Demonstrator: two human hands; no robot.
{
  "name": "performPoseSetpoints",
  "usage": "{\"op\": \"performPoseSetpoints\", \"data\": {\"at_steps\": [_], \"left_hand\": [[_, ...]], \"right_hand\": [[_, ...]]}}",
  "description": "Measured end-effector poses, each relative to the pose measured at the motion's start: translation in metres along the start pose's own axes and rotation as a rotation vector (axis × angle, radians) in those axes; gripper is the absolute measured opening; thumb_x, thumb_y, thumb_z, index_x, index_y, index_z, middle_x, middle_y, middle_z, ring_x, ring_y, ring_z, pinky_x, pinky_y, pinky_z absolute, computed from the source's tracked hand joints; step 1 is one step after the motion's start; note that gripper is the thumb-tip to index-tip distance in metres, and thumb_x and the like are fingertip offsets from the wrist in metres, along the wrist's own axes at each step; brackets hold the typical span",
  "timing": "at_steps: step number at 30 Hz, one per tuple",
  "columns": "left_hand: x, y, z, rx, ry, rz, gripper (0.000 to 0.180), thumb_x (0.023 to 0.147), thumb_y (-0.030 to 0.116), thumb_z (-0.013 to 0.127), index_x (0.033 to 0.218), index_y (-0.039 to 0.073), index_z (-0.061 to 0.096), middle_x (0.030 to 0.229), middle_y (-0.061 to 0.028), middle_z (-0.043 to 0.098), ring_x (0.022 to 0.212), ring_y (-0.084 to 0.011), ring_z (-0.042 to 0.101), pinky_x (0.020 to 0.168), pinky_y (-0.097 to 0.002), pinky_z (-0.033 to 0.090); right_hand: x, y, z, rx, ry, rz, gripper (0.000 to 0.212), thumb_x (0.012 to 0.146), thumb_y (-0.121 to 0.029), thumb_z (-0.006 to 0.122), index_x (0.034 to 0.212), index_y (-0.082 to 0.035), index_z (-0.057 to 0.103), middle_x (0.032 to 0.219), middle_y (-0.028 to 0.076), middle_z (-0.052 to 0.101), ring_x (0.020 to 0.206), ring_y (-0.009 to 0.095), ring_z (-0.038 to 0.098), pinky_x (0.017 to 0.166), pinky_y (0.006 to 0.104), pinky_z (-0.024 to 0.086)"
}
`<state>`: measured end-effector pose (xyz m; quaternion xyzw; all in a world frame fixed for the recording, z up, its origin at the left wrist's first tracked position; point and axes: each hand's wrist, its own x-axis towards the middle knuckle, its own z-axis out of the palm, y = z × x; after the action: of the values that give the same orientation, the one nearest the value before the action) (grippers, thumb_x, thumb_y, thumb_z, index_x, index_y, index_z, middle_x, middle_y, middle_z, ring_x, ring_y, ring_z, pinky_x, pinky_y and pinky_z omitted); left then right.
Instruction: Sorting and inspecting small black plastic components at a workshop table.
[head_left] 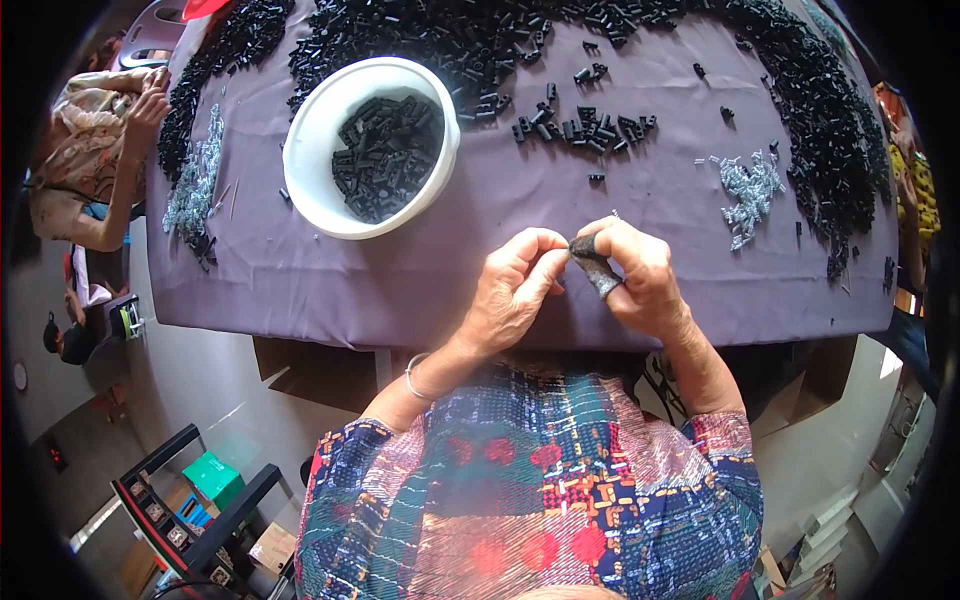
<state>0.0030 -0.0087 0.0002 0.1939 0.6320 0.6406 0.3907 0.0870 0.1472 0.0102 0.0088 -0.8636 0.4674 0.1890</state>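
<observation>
My left hand [515, 290] and my right hand [638, 275] meet above the near part of the table, fingertips pinched together. What lies between them is too small and covered to make out. Dark and grey wrapping [597, 270] covers part of my right hand's fingers. A tiny tip pokes up above the right knuckles. Just beyond my hands lies a loose group of small black tubular plastic pieces [590, 130], with a single black piece [597, 178] nearer. To the right is a small heap of shiny metal pins or screws [750, 190].
A white bucket [300, 190] partly filled with black pieces stands left of my hands. Large piles of black pieces [400, 35] line the purple-covered table's [400, 300] far side and right edge [830, 150]. Another person's hand [150, 105] is at the left, near more metal pieces [195, 185].
</observation>
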Motion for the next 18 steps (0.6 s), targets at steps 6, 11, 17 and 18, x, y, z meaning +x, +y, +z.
{"op": "performPoseSetpoints", "data": {"at_steps": [6,11,17,18], "left_hand": [[0.004,0.0,-0.002,-0.181,0.008,-0.048,0.014,0.092,0.011,0.058,0.099,-0.001,0.06,0.082,-0.0017,0.06,0.071,-0.0082,0.057,0.064,-0.0223,0.049],[0.007,0.0,-0.009,-0.405,-0.004,-0.104,0.016,0.089,0.015,0.063,0.098,0.002,0.063,0.082,-0.0027,0.064,0.073,-0.01,0.06,0.066,-0.0239,0.05],[0.008,0.004,-0.006,-0.558,0.005,-0.17,0.013,0.088,0.015,0.063,0.097,0.004,0.064,0.09,-0.0061,0.067,0.081,-0.0123,0.063,0.068,-0.024,0.05],[0.008,0.006,-0.005,-0.559,0.002,-0.172,0.013,0.088,0.015,0.063,0.097,0.004,0.064,0.09,-0.0061,0.067,0.081,-0.0123,0.063,0.068,-0.024,0.05]], "right_hand": [[-0.002,-0.003,0.003,0.047,0.049,0.1,0.036,0.072,0.001,0.068,0.106,0.0,0.056,0.09,0.012,0.06,0.07,0.023,0.059,0.062,0.0307,0.049],[-0.006,-0.009,0.012,-0.057,0.152,0.094,0.05,0.07,-0.004,0.073,0.116,0.002,0.053,0.093,0.013,0.059,0.071,0.019,0.059,0.059,0.0287,0.049],[-0.002,-0.019,0.019,-0.36,0.189,0.038,0.05,0.066,-0.008,0.073,0.111,0.005,0.054,0.094,0.017,0.058,0.08,0.031,0.06,0.066,0.0361,0.053],[-0.001,-0.018,0.019,-0.43,0.192,-0.009,0.05,0.065,-0.009,0.072,0.11,0.005,0.054,0.094,0.017,0.058,0.081,0.032,0.06,0.067,0.0371,0.053]]}}
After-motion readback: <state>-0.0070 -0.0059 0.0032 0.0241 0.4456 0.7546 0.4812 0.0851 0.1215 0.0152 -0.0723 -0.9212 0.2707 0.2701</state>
